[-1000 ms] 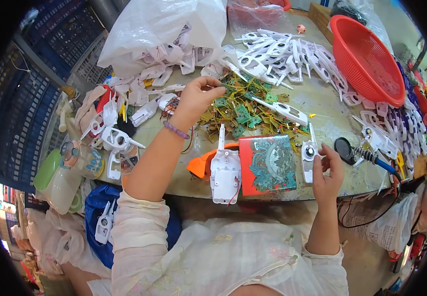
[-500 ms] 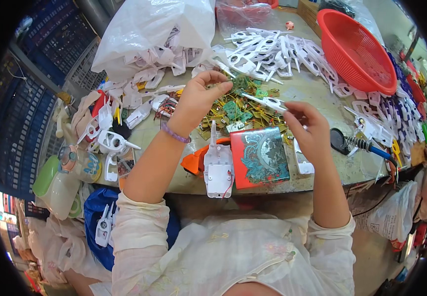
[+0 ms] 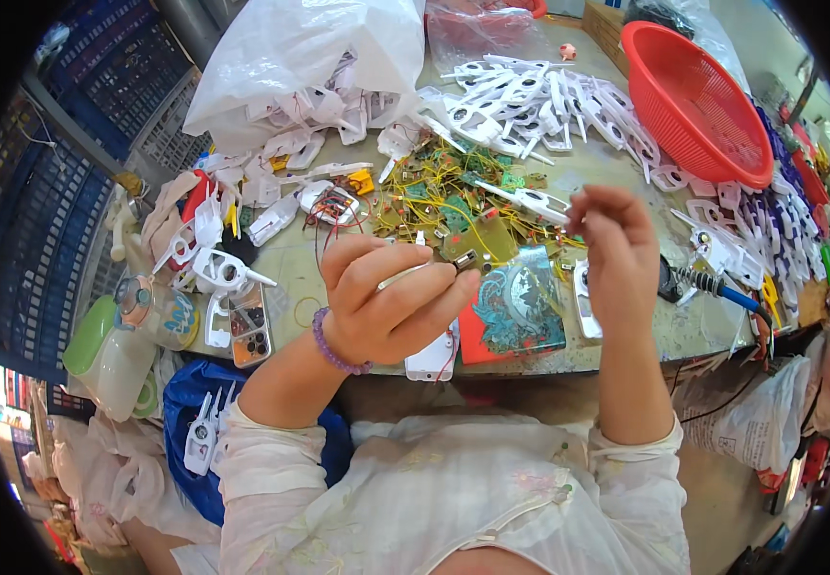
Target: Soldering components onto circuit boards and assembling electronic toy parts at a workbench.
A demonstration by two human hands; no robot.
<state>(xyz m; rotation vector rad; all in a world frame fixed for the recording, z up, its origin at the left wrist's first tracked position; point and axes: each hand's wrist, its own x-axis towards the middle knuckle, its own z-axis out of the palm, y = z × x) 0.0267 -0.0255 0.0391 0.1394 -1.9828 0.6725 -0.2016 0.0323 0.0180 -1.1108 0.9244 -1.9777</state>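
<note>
My left hand (image 3: 386, 299) is raised over the table's near edge and grips a small metal cylinder part (image 3: 464, 260) at its fingertips, with thin wires trailing from it. My right hand (image 3: 616, 251) is lifted beside it, its fingertips pinched together; what they pinch is too small to see. Behind both hands lies a heap of small green circuit boards with yellow wires (image 3: 439, 192). A white plastic housing (image 3: 430, 358) lies at the table edge under my left hand. Next to it sits a red and teal card (image 3: 518, 309).
A pile of white plastic housings (image 3: 530, 96) and a red basket (image 3: 707, 96) fill the back right. A white plastic bag (image 3: 309, 48) stands at the back. A blue-handled soldering iron (image 3: 716, 287) lies right. More housings, a green-lidded bottle (image 3: 108, 350) and a blue bag (image 3: 180, 407) sit left.
My left hand came back from the circuit board heap toward me with a small part. My right hand rose from the table edge to the heap, then lifted beside the left hand.
</note>
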